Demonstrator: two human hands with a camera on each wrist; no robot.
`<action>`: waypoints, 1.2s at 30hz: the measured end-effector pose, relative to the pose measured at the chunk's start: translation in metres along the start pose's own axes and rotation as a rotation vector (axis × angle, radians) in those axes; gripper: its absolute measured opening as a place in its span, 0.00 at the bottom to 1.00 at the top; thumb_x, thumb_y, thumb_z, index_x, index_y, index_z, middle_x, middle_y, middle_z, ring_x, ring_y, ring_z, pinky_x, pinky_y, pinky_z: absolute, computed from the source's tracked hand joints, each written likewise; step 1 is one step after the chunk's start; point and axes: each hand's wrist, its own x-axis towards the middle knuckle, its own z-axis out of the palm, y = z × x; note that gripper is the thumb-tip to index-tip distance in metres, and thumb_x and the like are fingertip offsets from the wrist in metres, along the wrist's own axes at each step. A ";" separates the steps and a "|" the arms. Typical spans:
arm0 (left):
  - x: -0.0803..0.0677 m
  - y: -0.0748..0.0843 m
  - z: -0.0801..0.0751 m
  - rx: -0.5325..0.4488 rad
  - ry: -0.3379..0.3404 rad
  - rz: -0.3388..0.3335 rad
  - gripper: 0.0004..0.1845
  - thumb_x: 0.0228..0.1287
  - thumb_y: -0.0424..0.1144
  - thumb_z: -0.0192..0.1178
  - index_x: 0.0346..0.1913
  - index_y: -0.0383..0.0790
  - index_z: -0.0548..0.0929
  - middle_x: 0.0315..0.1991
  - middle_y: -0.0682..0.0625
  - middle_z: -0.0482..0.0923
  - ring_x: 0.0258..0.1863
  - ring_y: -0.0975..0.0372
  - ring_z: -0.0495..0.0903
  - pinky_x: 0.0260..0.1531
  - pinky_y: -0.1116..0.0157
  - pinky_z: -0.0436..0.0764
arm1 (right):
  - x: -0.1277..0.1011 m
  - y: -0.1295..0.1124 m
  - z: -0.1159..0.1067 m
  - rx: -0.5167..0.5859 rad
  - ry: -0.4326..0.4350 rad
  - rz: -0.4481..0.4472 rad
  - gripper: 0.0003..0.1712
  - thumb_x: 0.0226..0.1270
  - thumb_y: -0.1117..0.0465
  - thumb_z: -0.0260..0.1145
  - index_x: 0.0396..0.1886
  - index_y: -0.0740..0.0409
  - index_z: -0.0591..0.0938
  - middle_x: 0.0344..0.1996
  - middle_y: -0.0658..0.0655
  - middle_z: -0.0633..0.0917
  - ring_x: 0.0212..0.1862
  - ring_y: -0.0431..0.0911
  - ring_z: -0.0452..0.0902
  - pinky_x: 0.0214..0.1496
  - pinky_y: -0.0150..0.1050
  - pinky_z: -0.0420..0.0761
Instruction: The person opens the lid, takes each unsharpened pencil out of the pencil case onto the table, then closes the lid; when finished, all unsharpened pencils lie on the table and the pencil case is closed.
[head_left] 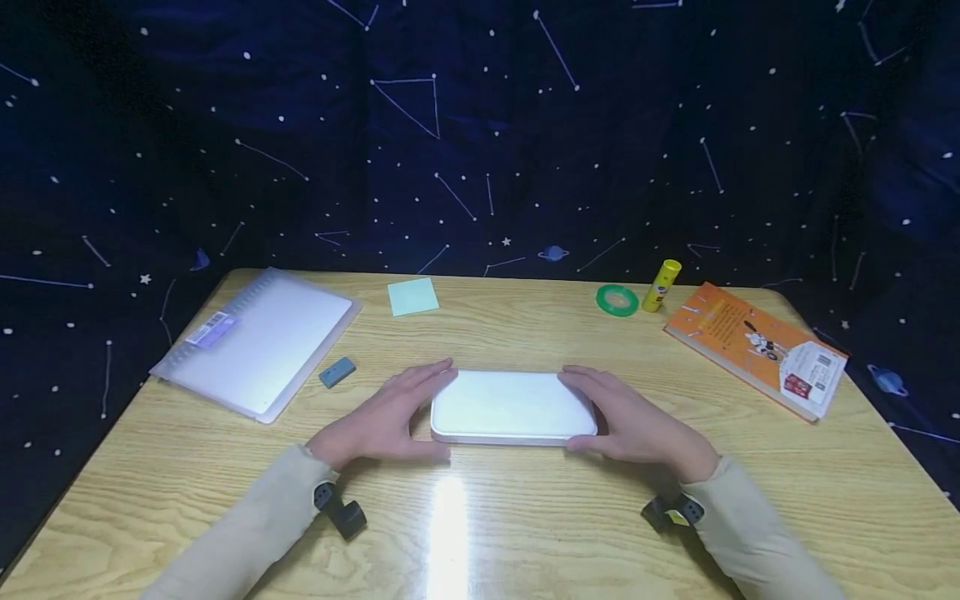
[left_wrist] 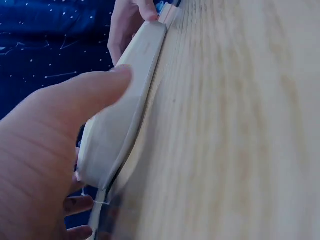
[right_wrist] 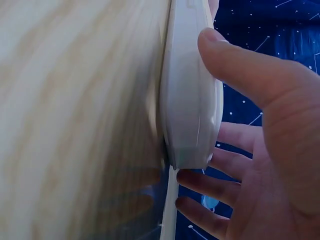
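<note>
1. Where the bench (head_left: pixel 225 467) begins at the left, a clear plastic folder (head_left: pixel 258 350) lies flat, with a small grey eraser (head_left: pixel 337 372) just beside it.
2. Behind these lies a green sticky-note pad (head_left: pixel 412 296).
3. Left hand (head_left: pixel 382 421): grip curled round the left end of the white case (head_left: pixel 513 406), thumb on the near edge.
4. The white case lies flat at bench centre.
5. Right hand (head_left: pixel 637 425): grip curled round the case's right end.
6. Far right: green tape roll (head_left: pixel 617 299), yellow glue stick (head_left: pixel 662 285), orange book (head_left: pixel 757 346).
</note>
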 end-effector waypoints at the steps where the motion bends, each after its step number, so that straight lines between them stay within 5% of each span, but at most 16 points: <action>1: 0.000 0.000 0.001 -0.020 0.005 -0.005 0.52 0.51 0.62 0.66 0.74 0.42 0.58 0.74 0.43 0.56 0.71 0.49 0.57 0.67 0.44 0.58 | 0.000 0.000 0.000 0.001 -0.002 0.005 0.49 0.56 0.40 0.70 0.71 0.61 0.64 0.69 0.65 0.66 0.69 0.61 0.61 0.68 0.58 0.63; 7: 0.002 -0.002 0.010 -0.111 0.083 -0.045 0.49 0.47 0.55 0.73 0.71 0.41 0.64 0.68 0.46 0.67 0.62 0.56 0.64 0.62 0.51 0.68 | 0.003 -0.006 -0.002 -0.038 0.004 0.010 0.47 0.55 0.45 0.73 0.70 0.58 0.67 0.70 0.64 0.65 0.68 0.61 0.62 0.65 0.59 0.66; 13: 0.001 -0.002 0.010 -0.171 0.145 -0.093 0.49 0.42 0.56 0.75 0.69 0.42 0.69 0.65 0.49 0.71 0.60 0.58 0.67 0.62 0.52 0.68 | 0.015 -0.022 -0.001 -0.080 0.031 -0.078 0.38 0.54 0.50 0.74 0.66 0.49 0.74 0.71 0.61 0.64 0.66 0.60 0.61 0.62 0.64 0.63; 22: 0.004 -0.004 0.015 -0.261 0.282 -0.086 0.34 0.53 0.48 0.70 0.64 0.42 0.76 0.60 0.45 0.77 0.55 0.56 0.74 0.57 0.53 0.73 | 0.030 -0.040 -0.001 -0.087 0.134 -0.206 0.25 0.61 0.54 0.68 0.59 0.51 0.81 0.57 0.55 0.81 0.57 0.51 0.73 0.58 0.53 0.73; 25: 0.004 -0.005 0.014 -0.281 0.310 -0.124 0.30 0.58 0.47 0.67 0.63 0.44 0.77 0.44 0.47 0.81 0.43 0.60 0.73 0.43 0.62 0.75 | 0.036 -0.042 0.000 -0.129 0.199 -0.242 0.23 0.61 0.53 0.67 0.56 0.52 0.82 0.52 0.54 0.83 0.53 0.50 0.77 0.53 0.50 0.76; 29: 0.004 -0.002 0.013 -0.304 0.322 -0.186 0.26 0.62 0.47 0.62 0.63 0.45 0.77 0.28 0.52 0.71 0.32 0.62 0.66 0.32 0.68 0.69 | 0.042 -0.046 0.005 -0.173 0.262 -0.258 0.22 0.61 0.52 0.67 0.54 0.52 0.83 0.47 0.54 0.85 0.46 0.49 0.79 0.45 0.46 0.79; 36: 0.007 0.007 0.016 -0.400 0.322 -0.293 0.25 0.64 0.48 0.61 0.63 0.44 0.77 0.32 0.51 0.74 0.35 0.61 0.69 0.38 0.65 0.71 | 0.046 -0.047 0.011 -0.293 0.320 -0.241 0.21 0.67 0.46 0.61 0.52 0.52 0.84 0.42 0.53 0.85 0.39 0.48 0.77 0.40 0.43 0.78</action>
